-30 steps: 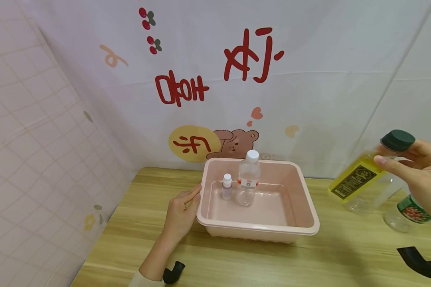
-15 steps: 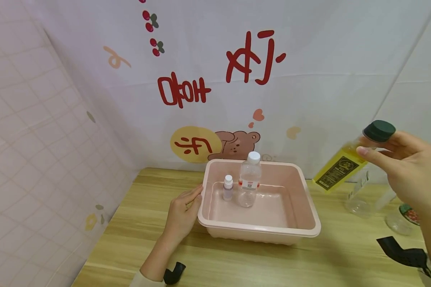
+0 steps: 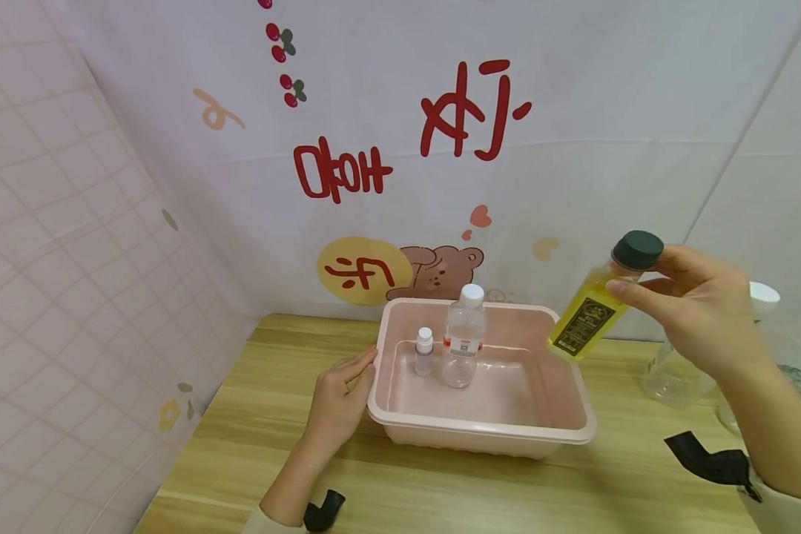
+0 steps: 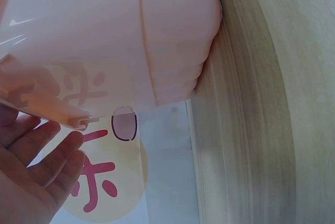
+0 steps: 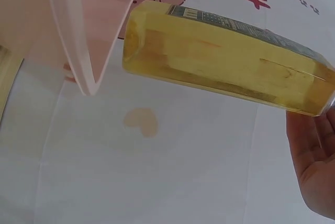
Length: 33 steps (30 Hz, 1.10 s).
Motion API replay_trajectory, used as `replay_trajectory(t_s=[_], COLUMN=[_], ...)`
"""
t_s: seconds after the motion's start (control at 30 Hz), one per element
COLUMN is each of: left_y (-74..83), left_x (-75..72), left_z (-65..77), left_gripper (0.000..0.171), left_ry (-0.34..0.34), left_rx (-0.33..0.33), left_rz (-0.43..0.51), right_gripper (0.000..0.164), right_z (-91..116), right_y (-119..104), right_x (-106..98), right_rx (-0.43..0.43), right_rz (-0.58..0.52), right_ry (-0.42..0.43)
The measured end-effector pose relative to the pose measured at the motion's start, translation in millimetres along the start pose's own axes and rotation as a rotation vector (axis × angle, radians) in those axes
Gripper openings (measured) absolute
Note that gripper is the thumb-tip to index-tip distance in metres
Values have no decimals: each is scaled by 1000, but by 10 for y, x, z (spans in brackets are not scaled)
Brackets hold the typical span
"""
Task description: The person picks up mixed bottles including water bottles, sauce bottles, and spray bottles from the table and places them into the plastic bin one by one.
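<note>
My right hand (image 3: 701, 311) holds a bottle of yellow oil (image 3: 587, 319) by its neck, just under the dark green cap. The bottle tilts, its base overlapping the right rim of a pink plastic basin (image 3: 480, 429) in the head view. In the right wrist view, the oil bottle (image 5: 225, 59) is up close, and the basin's rim (image 5: 73, 35) lies beyond its base. Inside the basin stand a clear bottle with a white cap (image 3: 463, 334) and a small white-capped bottle (image 3: 423, 352). The fingers of my left hand (image 3: 340, 397) touch the basin's left rim from outside.
On the wooden table (image 3: 440, 497), clear plastic containers (image 3: 667, 382) stand to the right, partly hidden behind my right hand and forearm. A printed white cloth (image 3: 594, 185) hangs right behind the basin, and a checked one (image 3: 53, 259) lines the left side.
My right hand has carried the oil bottle leftward from over the clear containers to the basin's right side, tipping it more upright. My left hand keeps its place at the rim.
</note>
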State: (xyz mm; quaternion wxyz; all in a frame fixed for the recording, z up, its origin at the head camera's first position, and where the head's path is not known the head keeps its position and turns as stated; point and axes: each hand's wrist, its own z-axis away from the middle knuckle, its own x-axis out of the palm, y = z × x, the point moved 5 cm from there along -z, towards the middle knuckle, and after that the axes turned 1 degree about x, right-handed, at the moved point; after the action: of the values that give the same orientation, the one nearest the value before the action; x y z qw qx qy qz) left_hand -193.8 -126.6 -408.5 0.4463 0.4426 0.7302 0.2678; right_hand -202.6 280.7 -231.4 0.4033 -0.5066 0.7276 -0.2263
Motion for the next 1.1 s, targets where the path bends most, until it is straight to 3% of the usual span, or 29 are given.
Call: replay_trajectory(t_s=[0.1,0.17,0.43,0.67,0.87,1.1], left_y=[-1,-1,2,7,17,14], left_x=[2,3,-2,-10,-4,1], left_z=[0,0,-2,-1,-10,-11], left_gripper=[30,30,30,30,30,30], left_ry=[0,0,4,10,5,5], left_rx=[1,1,6,7,3,5], left_rz=[-2,-2,5,8,9,3], right_gripper=[30,29,30,33,33,33], right_z=[-22,-29,-55,-94,-105,-138], right_y=[-11,-6,145,229,336,434], right_x=[74,121,291,457,522,605], right_rx=[-24,-20,154,109,197,196], right_rz=[0,59,238,205,220,181], right_ry=[-18,-22,-90,-172,-231,-325])
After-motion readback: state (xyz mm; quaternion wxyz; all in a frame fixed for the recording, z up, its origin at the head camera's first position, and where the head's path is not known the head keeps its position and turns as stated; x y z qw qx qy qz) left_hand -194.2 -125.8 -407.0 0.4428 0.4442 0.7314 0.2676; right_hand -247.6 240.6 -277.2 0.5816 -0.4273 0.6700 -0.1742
